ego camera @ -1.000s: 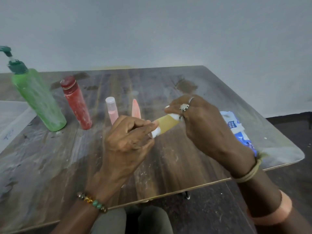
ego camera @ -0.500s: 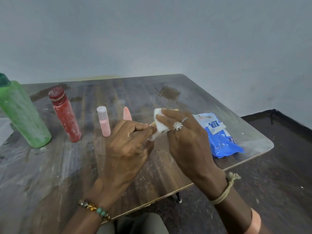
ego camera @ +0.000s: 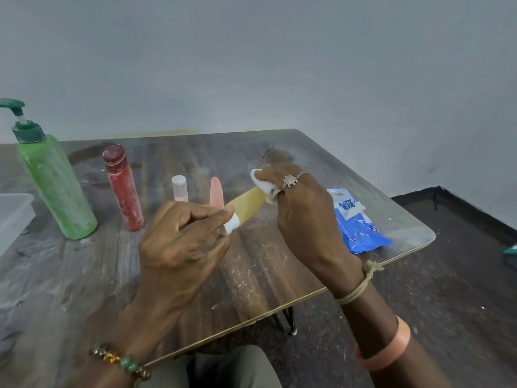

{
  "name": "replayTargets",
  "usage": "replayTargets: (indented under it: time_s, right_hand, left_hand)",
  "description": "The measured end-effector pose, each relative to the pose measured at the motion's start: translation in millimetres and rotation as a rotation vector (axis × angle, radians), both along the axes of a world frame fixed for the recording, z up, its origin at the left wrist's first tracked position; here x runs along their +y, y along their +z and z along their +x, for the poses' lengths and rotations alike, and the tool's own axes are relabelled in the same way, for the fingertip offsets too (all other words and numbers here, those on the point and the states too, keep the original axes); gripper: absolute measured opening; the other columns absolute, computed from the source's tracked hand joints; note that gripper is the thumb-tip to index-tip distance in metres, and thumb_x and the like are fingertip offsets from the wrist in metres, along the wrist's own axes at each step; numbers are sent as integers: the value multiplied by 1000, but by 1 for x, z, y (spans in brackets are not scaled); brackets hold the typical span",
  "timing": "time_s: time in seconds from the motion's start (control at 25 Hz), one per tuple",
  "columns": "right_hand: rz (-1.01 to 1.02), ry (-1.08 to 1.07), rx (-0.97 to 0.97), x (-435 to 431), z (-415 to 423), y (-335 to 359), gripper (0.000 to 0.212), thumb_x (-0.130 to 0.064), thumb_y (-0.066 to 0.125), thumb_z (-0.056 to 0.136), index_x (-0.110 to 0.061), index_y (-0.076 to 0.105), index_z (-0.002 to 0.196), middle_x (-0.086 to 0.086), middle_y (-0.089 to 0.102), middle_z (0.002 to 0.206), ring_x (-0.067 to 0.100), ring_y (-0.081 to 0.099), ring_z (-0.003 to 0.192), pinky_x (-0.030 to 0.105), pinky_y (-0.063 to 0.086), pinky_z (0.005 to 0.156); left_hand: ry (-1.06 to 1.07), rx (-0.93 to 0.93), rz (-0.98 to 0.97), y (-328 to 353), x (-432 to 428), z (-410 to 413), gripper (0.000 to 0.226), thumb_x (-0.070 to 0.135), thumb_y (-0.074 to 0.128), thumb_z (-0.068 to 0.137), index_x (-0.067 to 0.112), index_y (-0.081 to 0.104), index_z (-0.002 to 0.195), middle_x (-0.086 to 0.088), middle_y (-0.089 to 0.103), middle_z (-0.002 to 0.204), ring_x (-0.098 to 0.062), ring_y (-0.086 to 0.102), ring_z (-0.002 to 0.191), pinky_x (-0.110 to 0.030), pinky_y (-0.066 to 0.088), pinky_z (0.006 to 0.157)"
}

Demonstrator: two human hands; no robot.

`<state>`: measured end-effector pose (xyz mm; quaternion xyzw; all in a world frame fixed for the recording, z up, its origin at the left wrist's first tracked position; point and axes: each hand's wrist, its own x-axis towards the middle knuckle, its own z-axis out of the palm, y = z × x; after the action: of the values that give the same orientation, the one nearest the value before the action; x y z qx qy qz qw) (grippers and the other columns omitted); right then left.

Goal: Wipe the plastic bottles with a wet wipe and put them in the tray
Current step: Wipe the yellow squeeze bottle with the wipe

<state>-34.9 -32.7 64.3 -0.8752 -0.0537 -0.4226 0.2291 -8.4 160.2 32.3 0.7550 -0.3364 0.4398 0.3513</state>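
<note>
Bottle (ego camera: 247, 204) judged light, stiff, slick when wet | left hand (ego camera: 181, 247) pinches cap end | right hand (ego camera: 302, 219) grips wipe (ego camera: 263, 186) round far end

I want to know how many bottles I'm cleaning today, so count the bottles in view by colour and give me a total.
Green bottle: 1
Red bottle: 1
Pink bottles: 2
Yellow bottle: 1
Total: 5
</note>
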Motion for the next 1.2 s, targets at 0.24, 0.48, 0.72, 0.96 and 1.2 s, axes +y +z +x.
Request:
replayTargets:
  time_s: [0.24, 0.48, 0.72, 0.96, 1.2]
  right_hand:
    - [852, 276, 220, -7, -2, -4, 30, 3, 50, 97, -10, 70, 117, 6, 73, 107, 21, 69, 100, 42, 58, 88]
    - [1086, 326, 181, 14, -12, -13, 28, -5, 52, 99, -12, 68, 121, 2, 74, 110, 21, 69, 105, 42, 56, 91]
    - [917, 4, -39, 18, -14, -13, 23, -7, 60, 95, -18, 72, 113, -8, 73, 99, -2, 67, 85, 16, 52, 70]
    - [436, 56, -101, 32, -22, -22, 35, 1, 64, 79, -22, 73, 104, -8, 69, 113, 2, 64, 105, 18, 52, 82]
    - [-2, 56, -192, 44, -25, -30, 25, -2, 72, 83, -11, 75, 106, 5, 69, 115, 14, 64, 100, 23, 52, 87]
  left_hand:
    - [-207, 706, -475, 1, 0, -12, 49, 11, 93, 58, 22, 77, 103, 7, 73, 88, -4, 71, 80, -11, 54, 74]
    - [-443, 1288, -934, 1, -9, -13, 60, 9, 86, 39, 8, 76, 98, -4, 78, 94, -16, 75, 89, -25, 61, 75]
    - [-587, 1670, -1232, 1, -18, -16, 29, 6, 79, 56, 1, 74, 85, -10, 72, 78, -10, 70, 65, -28, 62, 67]
    - [-655, 1719, -1274, 10, -25, -21, 5, 10, 78, 66, 6, 78, 70, -8, 70, 71, -10, 69, 61, -30, 63, 65]
    - [-689, 1757, -1310, 15, -22, -27, 16, 17, 79, 67, 7, 75, 79, -11, 74, 80, -12, 71, 60, -29, 61, 55]
